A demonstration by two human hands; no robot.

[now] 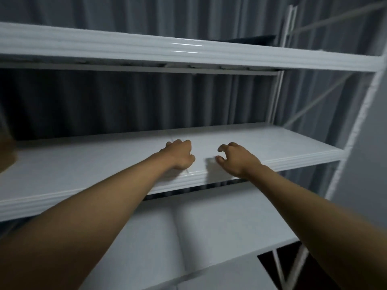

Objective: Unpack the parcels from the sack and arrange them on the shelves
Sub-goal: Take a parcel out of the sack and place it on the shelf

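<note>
Both my arms reach over the middle shelf [293, 143] of a white metal rack. My left hand [180, 153] hovers above the shelf's front part with its fingers curled into a loose fist and nothing visible in it. A hand's width to its right, my right hand [234, 158] has its fingers and thumb bent like a claw and spread apart, also with nothing in it. The shelf surface between the hands looks bare white. At the far left edge, a brown cardboard parcel [6, 149] stands on the same shelf, mostly cut off. The sack is out of view.
An upper shelf [146, 49] runs overhead and carries a dark flat object [251, 39] at its right end. A lower shelf [219, 222] lies under my forearms. Grey curtains [125, 101] hang behind the rack. White uprights [356, 132] and diagonal braces close the right side.
</note>
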